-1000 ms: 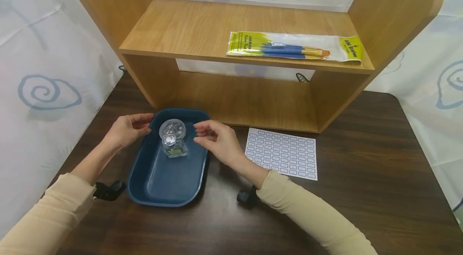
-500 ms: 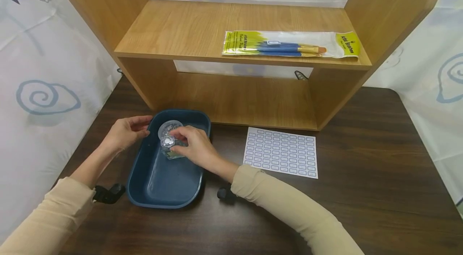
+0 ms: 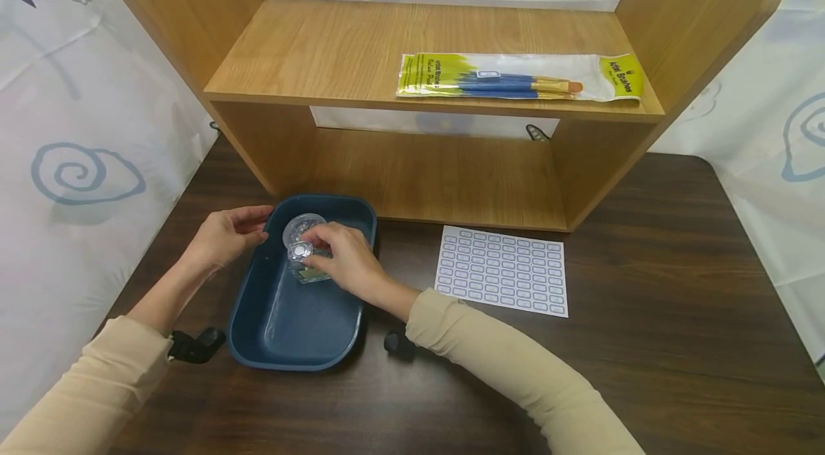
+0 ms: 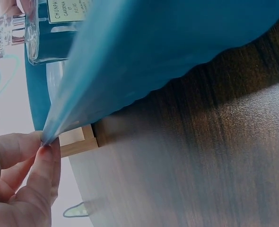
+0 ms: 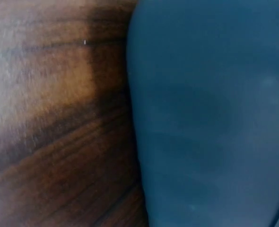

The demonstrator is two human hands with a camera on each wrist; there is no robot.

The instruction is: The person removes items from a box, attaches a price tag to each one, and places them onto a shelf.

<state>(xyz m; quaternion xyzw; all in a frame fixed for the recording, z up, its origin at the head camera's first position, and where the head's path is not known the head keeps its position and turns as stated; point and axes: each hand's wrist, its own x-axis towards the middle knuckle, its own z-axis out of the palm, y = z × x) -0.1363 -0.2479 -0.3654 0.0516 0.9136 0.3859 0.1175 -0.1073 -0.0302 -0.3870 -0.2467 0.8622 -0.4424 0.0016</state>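
My left hand (image 3: 222,238) pinches the left rim of a dark blue plastic tray (image 3: 299,337) between thumb and fingers, as the left wrist view shows up close. Inside the tray's far half is a clear glass perfume bottle (image 4: 47,35) with a faceted stopper and pale label. My right hand (image 3: 348,261) reaches over the right rim and holds this bottle near its neck with thumb and fingers. Just behind the bottle lies a round clear container (image 3: 296,227), partly covered by the fingers. Mostly the tray's side fills the right wrist view.
A wooden two-level shelf (image 3: 412,172) stands behind the tray. On its upper board lies a pack of artist brushes (image 3: 515,79). A sheet of small blue-bordered labels (image 3: 503,270) lies on the dark wooden table (image 3: 644,276), right of the tray.
My right hand has moved left from the tray's right rim to the perfume bottle and taken hold of it. The left hand stays at the left rim.
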